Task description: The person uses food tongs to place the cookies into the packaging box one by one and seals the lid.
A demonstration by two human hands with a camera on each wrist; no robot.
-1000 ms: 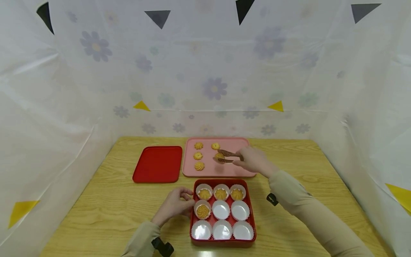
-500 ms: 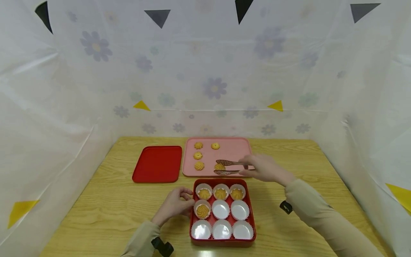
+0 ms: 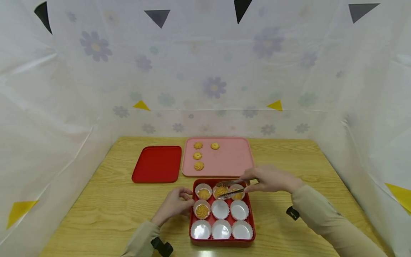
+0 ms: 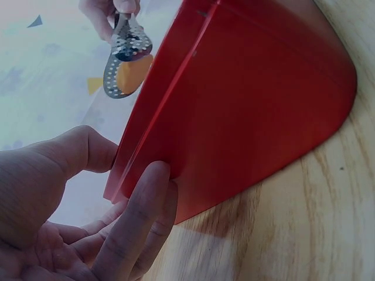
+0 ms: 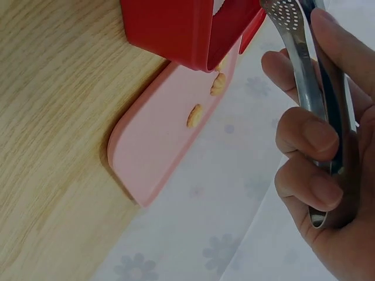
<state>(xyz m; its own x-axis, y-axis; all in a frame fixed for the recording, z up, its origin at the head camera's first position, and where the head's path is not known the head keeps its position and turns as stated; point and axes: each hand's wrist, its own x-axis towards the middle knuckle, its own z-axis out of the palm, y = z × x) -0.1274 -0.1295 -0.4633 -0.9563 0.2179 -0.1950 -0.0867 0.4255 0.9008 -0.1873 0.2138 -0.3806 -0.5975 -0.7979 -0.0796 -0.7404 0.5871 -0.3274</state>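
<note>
My right hand grips metal tongs with perforated tips, fingers curled round the handles. In the head view, a swirled cookie lies between the tong tips over the back row of a red box; the left wrist view shows this cookie above the rim. The box holds rows of white paper cups; a cookie sits in the middle row's left cup, others in back cups. My left hand holds the box's left wall, thumb at the rim and fingers against the outside.
Behind the box lies a pink tray with several cookies, including a round one, toward its left. A flat red tray stands to its left. The wooden table meets white plastic sheeting.
The tongs have carried one cookie from the pink tray toward me, over the red box. My right hand has come nearer and slightly right. The left hand has stayed at the box.
</note>
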